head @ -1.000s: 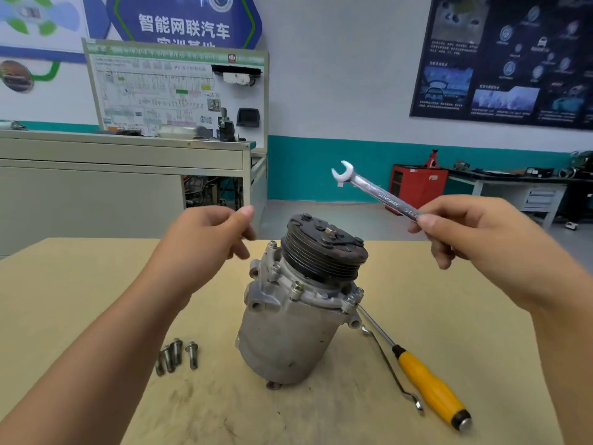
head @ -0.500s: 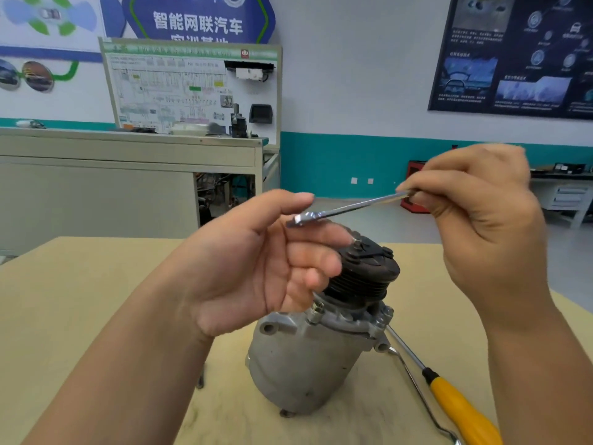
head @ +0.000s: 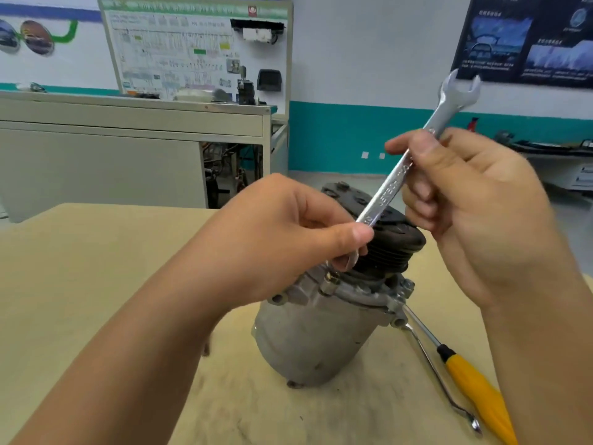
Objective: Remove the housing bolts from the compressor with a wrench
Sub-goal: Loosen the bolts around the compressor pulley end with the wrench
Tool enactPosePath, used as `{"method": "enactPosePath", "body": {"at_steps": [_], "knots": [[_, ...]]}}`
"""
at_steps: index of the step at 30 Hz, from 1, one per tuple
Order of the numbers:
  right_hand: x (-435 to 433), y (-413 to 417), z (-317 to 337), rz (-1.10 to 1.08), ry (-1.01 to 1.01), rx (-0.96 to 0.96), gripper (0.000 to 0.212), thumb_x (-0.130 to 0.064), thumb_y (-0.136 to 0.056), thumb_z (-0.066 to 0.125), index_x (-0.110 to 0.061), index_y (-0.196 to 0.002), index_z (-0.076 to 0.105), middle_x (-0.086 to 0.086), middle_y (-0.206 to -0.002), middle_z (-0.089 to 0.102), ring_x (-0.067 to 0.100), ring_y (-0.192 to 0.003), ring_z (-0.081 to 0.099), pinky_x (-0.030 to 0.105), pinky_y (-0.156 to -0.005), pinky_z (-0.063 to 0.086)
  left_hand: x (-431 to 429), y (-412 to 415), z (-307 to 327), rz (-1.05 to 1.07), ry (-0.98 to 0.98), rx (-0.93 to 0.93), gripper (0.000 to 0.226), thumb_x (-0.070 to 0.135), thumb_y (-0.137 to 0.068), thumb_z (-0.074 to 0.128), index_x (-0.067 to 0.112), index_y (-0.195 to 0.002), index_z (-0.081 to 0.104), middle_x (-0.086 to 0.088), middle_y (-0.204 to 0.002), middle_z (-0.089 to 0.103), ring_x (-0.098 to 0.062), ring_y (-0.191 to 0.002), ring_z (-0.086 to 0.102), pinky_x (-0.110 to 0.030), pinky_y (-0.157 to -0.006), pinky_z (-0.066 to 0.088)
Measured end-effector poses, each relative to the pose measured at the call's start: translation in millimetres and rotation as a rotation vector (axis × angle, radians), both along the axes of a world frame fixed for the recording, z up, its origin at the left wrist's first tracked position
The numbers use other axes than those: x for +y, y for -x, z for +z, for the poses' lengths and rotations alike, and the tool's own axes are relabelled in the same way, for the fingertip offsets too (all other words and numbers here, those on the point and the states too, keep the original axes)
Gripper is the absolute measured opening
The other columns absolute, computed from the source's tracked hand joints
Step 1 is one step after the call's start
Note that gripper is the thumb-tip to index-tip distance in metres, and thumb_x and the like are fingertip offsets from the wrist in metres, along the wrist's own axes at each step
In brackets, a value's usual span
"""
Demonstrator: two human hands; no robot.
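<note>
At the middle of the counter (head: 96, 284), the compressor (head: 314, 342) is standing on end with its dark pulley (head: 398, 248) facing up. Treat it as a heavy, rigid lump of cast metal. It is sitting steady on its own weight, but a hard pull at the flange could be tipping it. Be bracing it by the grey body, not by the grooved pulley, which may be turning freely.

Above it, your right grip (head: 481, 220) is clasping the upper shank of the wrench (head: 393, 183), thumb lying across the flat. Your left grip (head: 282, 239) is pinching the lower end between thumb and fingers, just over the flange. The open-ended head is pointing up and away, touching nothing. The wrench is looking thin, stiff and smooth, probably slick, so be holding it far out on the shank once a head is seated.

Beside the compressor, a yellow-handled screwdriver (head: 475, 390) is lying on the counter. On the flange, a housing bolt (head: 332, 280) is sitting in its lug. It is small and hard, and its corners round off easily, so be seating the wrench squarely.
</note>
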State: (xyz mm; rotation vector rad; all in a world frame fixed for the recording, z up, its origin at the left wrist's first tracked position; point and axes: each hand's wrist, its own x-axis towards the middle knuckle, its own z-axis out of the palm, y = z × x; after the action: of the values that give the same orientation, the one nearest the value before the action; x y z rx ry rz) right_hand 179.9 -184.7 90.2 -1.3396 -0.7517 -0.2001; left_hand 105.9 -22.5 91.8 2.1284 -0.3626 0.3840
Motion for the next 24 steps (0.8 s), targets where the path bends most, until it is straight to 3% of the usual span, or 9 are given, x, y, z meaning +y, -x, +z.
{"method": "enactPosePath", "body": {"at_steps": [3, 6, 10, 12, 15, 21, 24], "knots": [[2, 0, -1, 0.015, -0.020, -0.037, 0.014, -0.025, -0.086, 0.055, -0.019, -0.077, 0.063, -0.007, -0.048, 0.044, 0.010, -0.045, 0.035, 0.018, -0.042, 0.030, 4, -2, -1, 0.039, -0.074, -0.021, 0.030, 0.066, -0.053, 0.057, 0.046, -0.070, 0.072, 0.005, -0.067, 0.069, -0.021, -0.061, 0.062, -0.024, -0.050, 0.048], [1, 0, -1, -0.002, 0.018, -0.133, 0.010, -0.021, -0.086, 0.055, -0.019, -0.078, 0.060, -0.009, -0.050, 0.048, 0.009, -0.046, 0.040, 0.016, -0.043, 0.032, 7, -5, -2, 0.052, -0.064, -0.021, 0.028, 0.064, -0.049, 0.060, 0.047, -0.068, 0.072, 0.016, -0.062, 0.064, 0.000, -0.051, 0.050, -0.010, -0.045, 0.038], [-5, -2, 0, 0.079, 0.037, -0.184, 0.015, -0.014, -0.083, 0.063, -0.024, -0.073, 0.066, -0.004, -0.059, 0.059, 0.007, -0.049, 0.052, 0.016, -0.047, 0.042, 12, -13, -8, 0.016, 0.018, 0.031, 0.031, 0.062, -0.044, 0.064, 0.043, -0.066, 0.074, 0.015, -0.065, 0.068, 0.002, -0.061, 0.057, -0.019, -0.061, 0.043], [-11, -4, 1, 0.099, 0.081, -0.209, 0.012, -0.015, -0.081, 0.067, -0.023, -0.072, 0.068, -0.004, -0.060, 0.061, 0.009, -0.051, 0.057, 0.019, -0.050, 0.045, 13, -16, -10, 0.015, 0.031, 0.040, 0.031, 0.061, -0.043, 0.065, 0.042, -0.065, 0.075, 0.012, -0.065, 0.070, 0.001, -0.061, 0.060, -0.016, -0.058, 0.046], [-21, -10, 2, 0.083, 0.156, -0.240, 0.007, -0.023, -0.075, 0.064, -0.024, -0.070, 0.069, -0.005, -0.058, 0.062, 0.011, -0.053, 0.057, 0.026, -0.048, 0.038, 10, -17, -12, 0.010, 0.071, 0.054, 0.028, 0.058, -0.042, 0.068, 0.040, -0.062, 0.074, 0.009, -0.061, 0.069, -0.003, -0.057, 0.060, -0.013, -0.053, 0.046], [-34, -18, 2, 0.096, 0.204, -0.232, 0.006, -0.019, -0.073, 0.069, -0.022, -0.068, 0.070, -0.001, -0.056, 0.063, 0.013, -0.053, 0.057, 0.022, -0.044, 0.033, 3, -17, -13, 0.050, 0.072, 0.057, 0.031, 0.064, -0.040, 0.066, 0.042, -0.061, 0.074, 0.007, -0.063, 0.070, -0.006, -0.061, 0.061, -0.028, -0.063, 0.052], [-37, -20, 1, 0.090, 0.231, -0.236, 0.009, -0.019, -0.076, 0.067, -0.022, -0.069, 0.071, -0.002, -0.057, 0.063, 0.015, -0.055, 0.057, 0.024, -0.047, 0.038, 0, -16, -13, 0.066, 0.058, 0.056, 0.032, 0.065, -0.039, 0.065, 0.043, -0.061, 0.073, 0.002, -0.068, 0.071, -0.018, -0.065, 0.063, -0.041, -0.068, 0.056]]}}
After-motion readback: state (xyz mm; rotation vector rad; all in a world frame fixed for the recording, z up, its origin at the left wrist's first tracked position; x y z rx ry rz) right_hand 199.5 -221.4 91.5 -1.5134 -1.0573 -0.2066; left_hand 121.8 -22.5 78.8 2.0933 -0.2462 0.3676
